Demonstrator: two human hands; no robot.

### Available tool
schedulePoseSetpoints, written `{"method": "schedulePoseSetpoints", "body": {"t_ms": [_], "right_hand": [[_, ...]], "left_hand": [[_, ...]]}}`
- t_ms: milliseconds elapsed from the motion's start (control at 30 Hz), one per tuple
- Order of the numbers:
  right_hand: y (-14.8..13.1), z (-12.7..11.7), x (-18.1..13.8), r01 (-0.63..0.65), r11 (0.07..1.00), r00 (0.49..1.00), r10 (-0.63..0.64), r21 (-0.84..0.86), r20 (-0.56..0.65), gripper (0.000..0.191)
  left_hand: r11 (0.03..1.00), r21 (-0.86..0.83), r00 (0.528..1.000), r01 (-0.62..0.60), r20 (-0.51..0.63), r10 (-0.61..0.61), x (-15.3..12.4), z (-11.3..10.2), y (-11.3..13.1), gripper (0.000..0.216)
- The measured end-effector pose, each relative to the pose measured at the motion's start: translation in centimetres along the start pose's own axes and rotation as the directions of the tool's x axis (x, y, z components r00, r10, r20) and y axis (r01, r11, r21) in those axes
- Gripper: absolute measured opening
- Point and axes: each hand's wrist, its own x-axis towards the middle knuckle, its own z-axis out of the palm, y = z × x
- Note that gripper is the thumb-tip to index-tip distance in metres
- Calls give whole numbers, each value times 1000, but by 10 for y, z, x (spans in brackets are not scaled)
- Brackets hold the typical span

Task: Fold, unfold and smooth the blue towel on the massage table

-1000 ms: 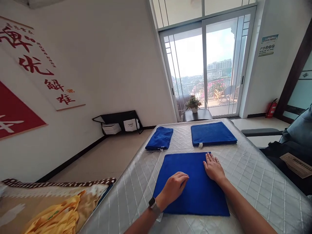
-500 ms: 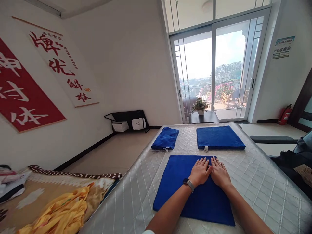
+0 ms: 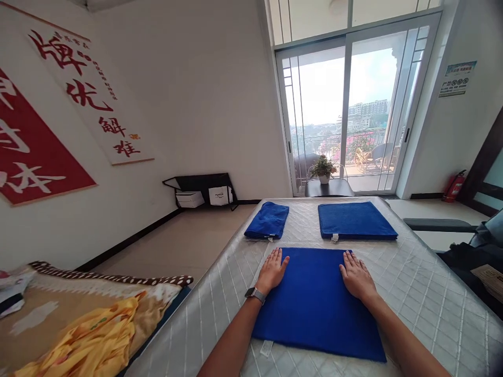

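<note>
A blue towel (image 3: pixel 314 298) lies flat on the quilted silver mattress (image 3: pixel 424 293) in front of me. My left hand (image 3: pixel 272 271), with a watch on its wrist, rests flat and open on the towel's far left corner. My right hand (image 3: pixel 357 275) lies flat and open near the far right corner. Both hold nothing. Beyond them lie a small folded blue towel (image 3: pixel 267 220) on the left and a wider folded blue towel (image 3: pixel 356 221) on the right.
A patterned blanket with yellow cloth (image 3: pixel 90 324) lies at the near left. A low black rack (image 3: pixel 202 191) stands by the wall. A potted plant (image 3: pixel 324 169) sits on a dark table before the glass doors. A dark chair (image 3: pixel 463 235) stands at the right.
My hands, side by side at the towel's middle half a second ago, have slid apart to its far left and right corners. The towel looks flatter and wider.
</note>
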Motion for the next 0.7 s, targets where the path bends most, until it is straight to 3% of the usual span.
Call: {"method": "schedulePoseSetpoints", "body": {"t_ms": [300, 533, 700], "right_hand": [[-8, -8, -6, 26, 983, 994, -44, -184, -95, 62], [-9, -22, 8, 54, 990, 995, -42, -131, 90, 63], [-9, -20, 22, -10, 996, 994, 20, -90, 106, 66]], "left_hand": [[999, -33, 999, 16, -38, -17, -1, 1, 5, 79], [999, -27, 1000, 30, -7, -30, -2, -3, 6, 83], [998, -29, 998, 53, 17, -52, -2, -5, 7, 86]]}}
